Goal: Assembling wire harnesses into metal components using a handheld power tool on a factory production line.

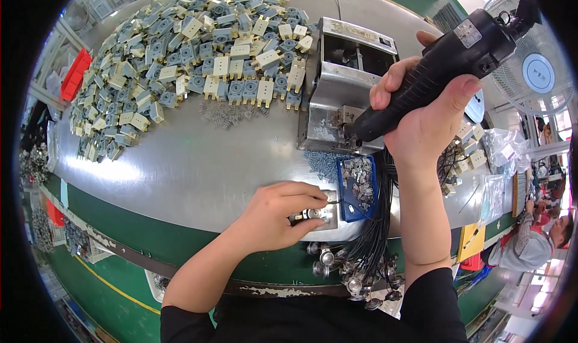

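Observation:
My right hand [427,129] is wrapped round a black electric screwdriver [442,66], tilted with its nose down at the front of a metal screw-feeder box [346,73]. The nose's exact contact with the box is hard to make out. Low in the middle, my left hand [274,213] pinches a small round metal-and-black part [314,214] with a black wire, on a small metal plate [330,222]. My fingers partly hide it. Right beside the plate is a blue tray [355,216] of small metal pieces. Loose screws [320,164] lie just beyond.
A large heap of grey and cream plastic housings [198,51] covers the back left, with small springs [226,114] before it. Black cables [374,237] and round metal parts [356,280] hang at the front edge. A fan [537,73] and another person [530,243] are at right.

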`<state>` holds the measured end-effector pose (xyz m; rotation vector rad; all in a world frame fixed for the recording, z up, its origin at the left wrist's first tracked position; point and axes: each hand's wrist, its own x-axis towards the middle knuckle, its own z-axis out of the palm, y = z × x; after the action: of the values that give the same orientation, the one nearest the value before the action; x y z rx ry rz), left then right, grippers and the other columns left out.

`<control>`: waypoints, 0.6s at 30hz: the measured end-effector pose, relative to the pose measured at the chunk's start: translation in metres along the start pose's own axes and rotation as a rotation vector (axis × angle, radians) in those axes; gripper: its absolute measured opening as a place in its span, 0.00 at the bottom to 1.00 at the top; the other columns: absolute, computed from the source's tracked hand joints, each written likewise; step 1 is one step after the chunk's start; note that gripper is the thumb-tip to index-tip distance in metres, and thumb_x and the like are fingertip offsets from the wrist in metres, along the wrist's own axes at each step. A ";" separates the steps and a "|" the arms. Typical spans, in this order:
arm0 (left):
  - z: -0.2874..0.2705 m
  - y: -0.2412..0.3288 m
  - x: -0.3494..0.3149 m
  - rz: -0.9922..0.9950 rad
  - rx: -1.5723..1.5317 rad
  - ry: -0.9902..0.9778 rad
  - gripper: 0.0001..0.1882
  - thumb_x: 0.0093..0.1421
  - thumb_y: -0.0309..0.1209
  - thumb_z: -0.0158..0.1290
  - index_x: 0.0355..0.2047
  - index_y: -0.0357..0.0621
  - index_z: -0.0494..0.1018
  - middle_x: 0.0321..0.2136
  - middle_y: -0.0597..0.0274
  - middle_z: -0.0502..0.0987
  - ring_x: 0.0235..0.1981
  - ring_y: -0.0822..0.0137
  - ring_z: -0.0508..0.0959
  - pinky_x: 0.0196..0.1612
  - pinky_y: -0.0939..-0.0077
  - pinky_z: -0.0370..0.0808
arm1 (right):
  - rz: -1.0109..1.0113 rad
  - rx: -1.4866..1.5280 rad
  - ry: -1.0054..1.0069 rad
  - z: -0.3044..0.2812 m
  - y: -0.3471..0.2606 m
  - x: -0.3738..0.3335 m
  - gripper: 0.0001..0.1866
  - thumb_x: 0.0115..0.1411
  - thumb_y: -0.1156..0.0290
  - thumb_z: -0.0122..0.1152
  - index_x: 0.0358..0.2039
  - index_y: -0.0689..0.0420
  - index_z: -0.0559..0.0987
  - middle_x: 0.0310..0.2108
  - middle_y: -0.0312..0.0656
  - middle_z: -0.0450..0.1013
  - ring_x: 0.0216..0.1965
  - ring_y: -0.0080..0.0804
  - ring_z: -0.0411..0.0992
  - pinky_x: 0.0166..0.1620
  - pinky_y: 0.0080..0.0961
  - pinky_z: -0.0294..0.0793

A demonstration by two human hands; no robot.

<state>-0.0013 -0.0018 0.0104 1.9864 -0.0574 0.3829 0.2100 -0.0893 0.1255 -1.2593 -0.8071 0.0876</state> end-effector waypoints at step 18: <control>0.000 -0.007 -0.002 0.002 -0.010 0.013 0.14 0.56 0.30 0.69 0.43 0.44 0.85 0.45 0.63 0.85 0.45 0.56 0.85 0.47 0.63 0.83 | 0.289 0.298 -0.224 0.009 -0.034 -0.077 0.70 0.49 0.11 0.49 0.74 0.61 0.57 0.24 0.39 0.68 0.17 0.31 0.68 0.23 0.30 0.72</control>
<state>-0.0017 0.0007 0.0031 1.9743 -0.0524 0.3959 0.1360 -0.1303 0.1177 -1.0849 -0.7652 0.5710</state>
